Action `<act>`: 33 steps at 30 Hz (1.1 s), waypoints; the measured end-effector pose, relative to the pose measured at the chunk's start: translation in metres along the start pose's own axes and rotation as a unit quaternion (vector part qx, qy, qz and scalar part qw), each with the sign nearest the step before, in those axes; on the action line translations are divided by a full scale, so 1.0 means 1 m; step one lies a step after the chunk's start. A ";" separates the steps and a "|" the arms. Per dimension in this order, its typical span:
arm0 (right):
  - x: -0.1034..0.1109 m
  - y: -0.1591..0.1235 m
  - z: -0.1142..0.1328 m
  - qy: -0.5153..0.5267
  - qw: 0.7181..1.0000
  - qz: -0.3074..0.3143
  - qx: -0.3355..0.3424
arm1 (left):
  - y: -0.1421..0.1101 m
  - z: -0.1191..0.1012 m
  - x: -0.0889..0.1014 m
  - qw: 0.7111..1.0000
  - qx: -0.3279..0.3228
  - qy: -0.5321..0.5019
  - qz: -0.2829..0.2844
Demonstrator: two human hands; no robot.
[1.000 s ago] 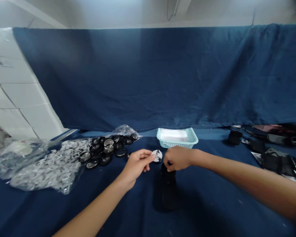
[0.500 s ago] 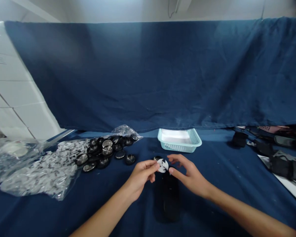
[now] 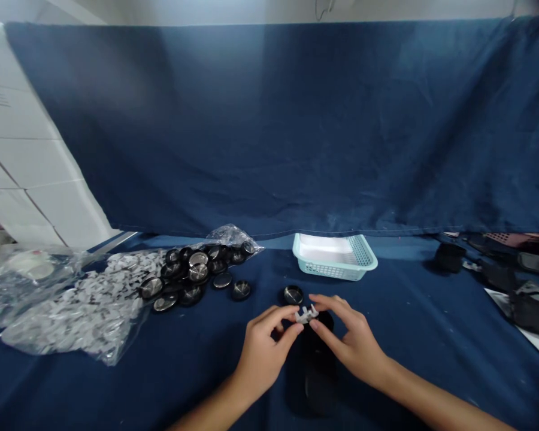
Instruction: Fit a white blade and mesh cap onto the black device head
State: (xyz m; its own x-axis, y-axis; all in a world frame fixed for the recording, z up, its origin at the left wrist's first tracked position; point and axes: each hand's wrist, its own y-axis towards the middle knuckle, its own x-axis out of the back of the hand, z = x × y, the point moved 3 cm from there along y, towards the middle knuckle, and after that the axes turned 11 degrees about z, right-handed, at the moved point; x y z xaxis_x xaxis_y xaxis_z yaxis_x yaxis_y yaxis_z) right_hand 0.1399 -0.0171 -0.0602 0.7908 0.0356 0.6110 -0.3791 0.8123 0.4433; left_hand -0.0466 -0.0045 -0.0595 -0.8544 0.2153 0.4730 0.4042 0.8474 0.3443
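White pronged piece (image 3: 305,316) is gripped by the left hand (image 3: 264,346); the right hand (image 3: 358,338), grip unclear, meets its edge.

Blue cloth (image 3: 197,365) bears a light-blue basket (image 3: 332,271), black discs (image 3: 198,273) and a clear bag (image 3: 103,347).

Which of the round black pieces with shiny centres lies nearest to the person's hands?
It is the lone piece just beyond the left hand and right hand; all the others lie farther left, in or near the pile.
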 end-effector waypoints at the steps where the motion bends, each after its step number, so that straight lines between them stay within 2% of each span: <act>1: -0.001 -0.001 0.000 -0.005 1.000 -0.007 0.007 | -0.002 -0.001 -0.001 1.000 -0.018 0.018 -0.007; 4: -0.002 -0.004 0.002 -0.007 0.999 -0.024 0.032 | -0.006 -0.007 -0.004 0.993 -0.086 0.077 -0.027; 7: 0.001 -0.005 0.007 0.014 0.997 -0.042 0.065 | -0.011 -0.013 -0.004 0.974 -0.155 0.159 -0.048; 13: 0.004 -0.008 0.017 0.005 0.991 -0.070 0.117 | -0.019 -0.022 -0.004 0.937 -0.217 0.264 -0.071; 24: -0.003 -0.014 0.021 -0.043 0.989 -0.100 0.100 | -0.017 -0.019 -0.008 0.955 -0.201 0.214 -0.051; 30: -0.003 -0.015 0.019 -0.064 0.979 -0.118 0.154 | -0.022 -0.021 -0.009 0.945 -0.253 0.189 -0.081; 33: -0.004 -0.016 0.018 -0.068 0.977 -0.119 0.162 | -0.023 -0.021 -0.011 0.947 -0.253 0.178 -0.083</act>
State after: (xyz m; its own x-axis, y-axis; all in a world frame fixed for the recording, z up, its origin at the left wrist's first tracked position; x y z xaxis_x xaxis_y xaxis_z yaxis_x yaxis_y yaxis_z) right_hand 0.1341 -0.0408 -0.0573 0.8124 -0.2281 0.5367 -0.3411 0.5606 0.7545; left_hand -0.0401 -0.0361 -0.0556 -0.7921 -0.1536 0.5908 0.4562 0.4941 0.7401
